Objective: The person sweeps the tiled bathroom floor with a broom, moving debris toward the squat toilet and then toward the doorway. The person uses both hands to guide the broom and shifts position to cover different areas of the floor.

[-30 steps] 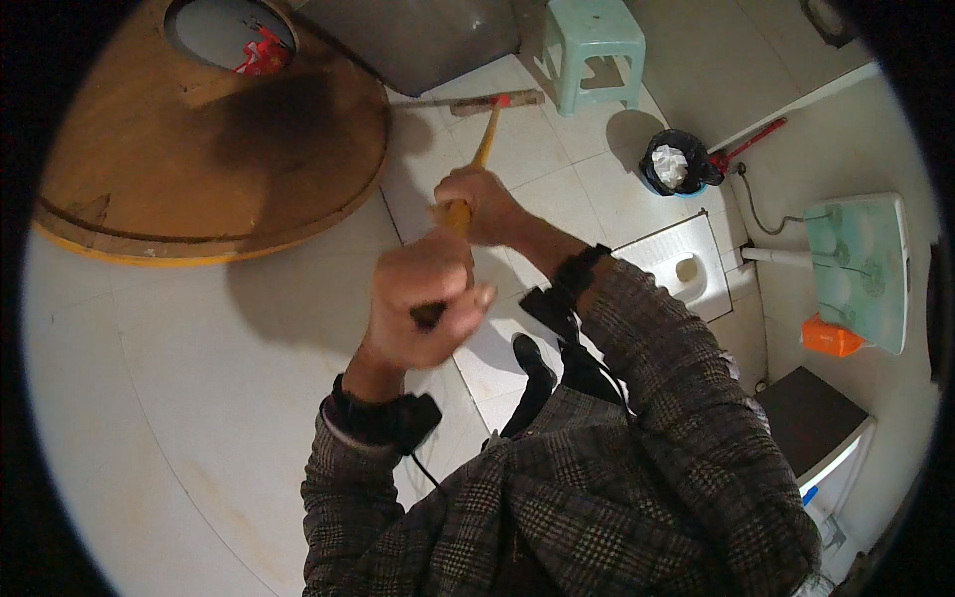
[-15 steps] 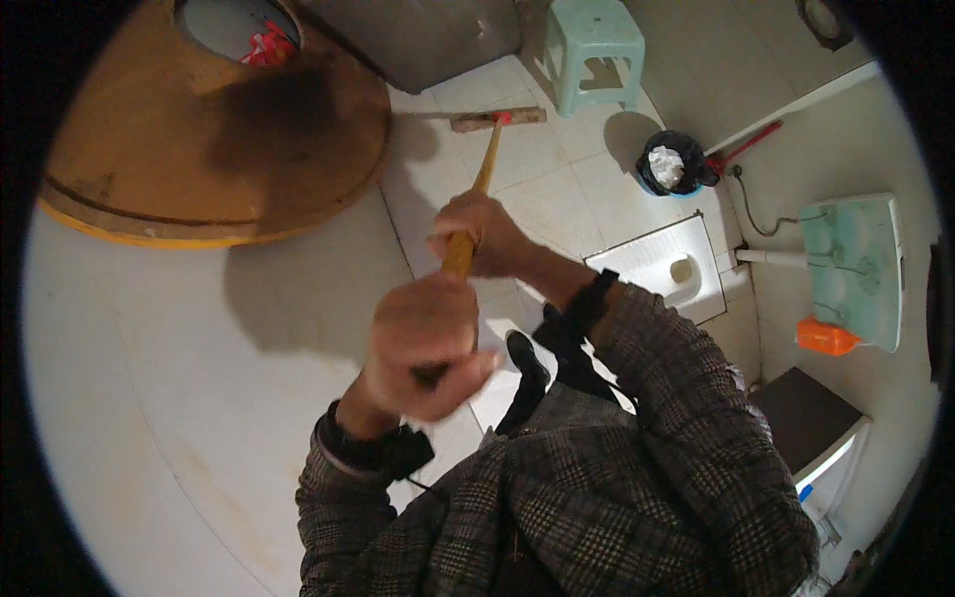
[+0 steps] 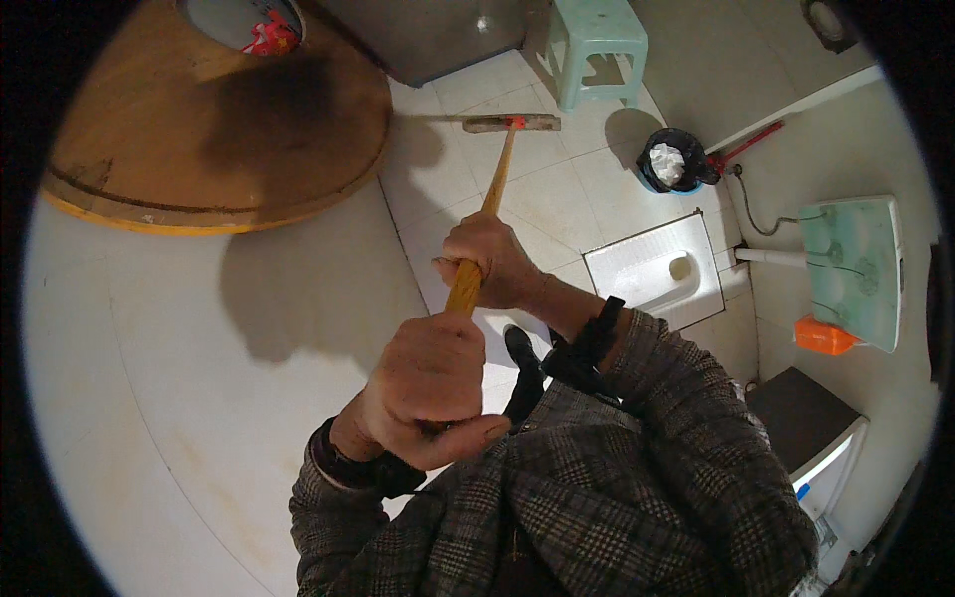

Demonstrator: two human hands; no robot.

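A floor squeegee [image 3: 466, 287] with a yellow wooden handle slants away from me, and both my hands are closed round it. My left hand [image 3: 423, 383] wraps the near end of the handle, thumb stretched along it. Farther down the handle, my right hand [image 3: 490, 261] grips with its fingers curled round. The squeegee's narrow greyish head [image 3: 542, 122], joined by a red socket, rests on the pale tiled floor [image 3: 537, 204], short of the green plastic stool [image 3: 597, 35].
A squat toilet pan [image 3: 647, 269] is set in the floor on the right, near a black-lined bin [image 3: 676, 149] holding white paper. At the left, a round brown wooden top [image 3: 199, 129] stands over a large white curved surface [image 3: 159, 328]. A glass-like shelf [image 3: 851, 259] hangs at right.
Both hands have drawn back toward me, gripping the handle. The squeegee's head has slid slightly to the right and a little nearer.
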